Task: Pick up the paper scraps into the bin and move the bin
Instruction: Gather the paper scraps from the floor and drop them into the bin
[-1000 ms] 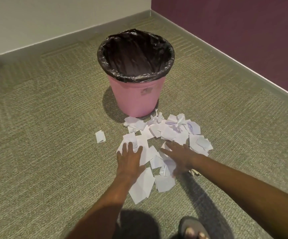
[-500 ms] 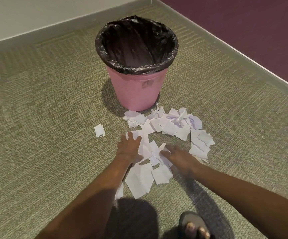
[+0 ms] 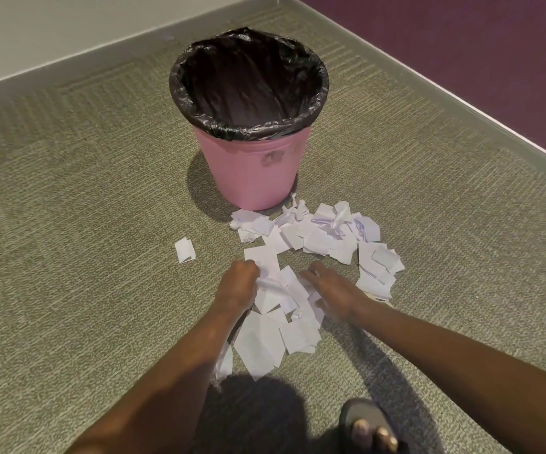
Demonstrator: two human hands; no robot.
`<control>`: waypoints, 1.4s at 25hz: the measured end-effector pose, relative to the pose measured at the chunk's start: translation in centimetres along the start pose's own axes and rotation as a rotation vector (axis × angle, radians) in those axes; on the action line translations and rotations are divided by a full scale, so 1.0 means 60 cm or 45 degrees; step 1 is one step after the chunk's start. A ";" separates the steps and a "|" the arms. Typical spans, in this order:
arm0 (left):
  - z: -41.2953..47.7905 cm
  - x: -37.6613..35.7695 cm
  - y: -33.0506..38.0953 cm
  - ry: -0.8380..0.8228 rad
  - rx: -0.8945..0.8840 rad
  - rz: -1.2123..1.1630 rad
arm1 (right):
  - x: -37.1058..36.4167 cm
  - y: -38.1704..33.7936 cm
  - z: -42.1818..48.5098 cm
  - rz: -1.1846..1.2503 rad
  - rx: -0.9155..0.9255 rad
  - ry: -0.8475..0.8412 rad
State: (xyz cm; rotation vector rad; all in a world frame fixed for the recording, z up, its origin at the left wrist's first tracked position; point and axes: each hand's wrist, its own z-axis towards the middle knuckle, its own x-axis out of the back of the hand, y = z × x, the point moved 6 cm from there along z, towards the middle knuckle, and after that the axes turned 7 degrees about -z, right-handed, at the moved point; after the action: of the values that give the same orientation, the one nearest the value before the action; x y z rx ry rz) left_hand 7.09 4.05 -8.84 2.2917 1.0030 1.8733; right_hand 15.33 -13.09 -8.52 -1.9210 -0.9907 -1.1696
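Observation:
A pink bin [image 3: 253, 173] with a black liner [image 3: 248, 83] stands upright on the carpet, and I see nothing inside it. Just in front of it lies a heap of white paper scraps [image 3: 317, 234]. One scrap [image 3: 184, 250] lies apart to the left. My left hand [image 3: 237, 286] rests on the near part of the heap, its fingers curled around scraps. My right hand [image 3: 333, 290] lies on the heap beside it, fingers bent and drawing scraps toward the left hand.
Green-grey carpet [image 3: 85, 290] covers the floor. A pale wall [image 3: 36, 31] runs behind the bin and a purple wall [image 3: 477, 60] on the right; they meet in a corner. My sandalled foot [image 3: 369, 427] shows at the bottom edge.
Both hands went from lying flat on the scraps to curling in and gathering them toward each other. The view has moved closer to the bin.

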 end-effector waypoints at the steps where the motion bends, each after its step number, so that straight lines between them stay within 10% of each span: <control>1: -0.001 -0.001 -0.002 0.006 -0.006 -0.014 | 0.000 -0.002 0.001 0.005 0.002 -0.011; 13: -0.007 0.050 -0.004 -0.007 0.148 -0.405 | 0.075 0.023 0.000 0.501 -0.301 0.112; 31: -0.011 0.590 0.083 0.905 -0.035 -1.307 | 0.571 0.040 -0.008 1.360 -0.302 0.815; 35: 0.079 0.605 0.088 0.839 0.119 -1.168 | 0.600 0.037 0.068 1.266 -0.425 0.770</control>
State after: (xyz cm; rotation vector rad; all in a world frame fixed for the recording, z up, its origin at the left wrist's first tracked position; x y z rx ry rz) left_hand 16.44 19.08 23.62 0.8473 1.7923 2.0768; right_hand 30.01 -1.45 22.55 -1.7297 0.4825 -1.1743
